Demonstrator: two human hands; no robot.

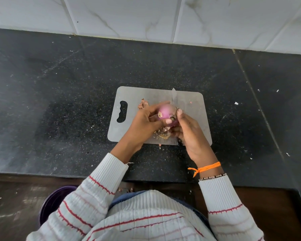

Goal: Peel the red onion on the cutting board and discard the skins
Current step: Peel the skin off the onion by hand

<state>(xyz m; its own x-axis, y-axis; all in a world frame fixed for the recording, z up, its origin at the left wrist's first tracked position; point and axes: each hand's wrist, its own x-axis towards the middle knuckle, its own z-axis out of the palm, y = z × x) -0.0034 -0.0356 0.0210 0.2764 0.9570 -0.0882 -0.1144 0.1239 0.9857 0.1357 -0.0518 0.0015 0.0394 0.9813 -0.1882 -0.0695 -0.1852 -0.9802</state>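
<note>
We see the left hand (144, 122) and the right hand (188, 129) both gripping the round pink-purple red onion (166, 111) just above the grey plastic cutting board (189, 101), near its front edge. Papery brown skins (163, 133) lie beneath (more by the board's handle slot), and a knife blade (174, 97) points toward the black speckled bench's (59, 84) back edge.

No text, label, brand, number or sign can be read anywhere in this view.
</note>
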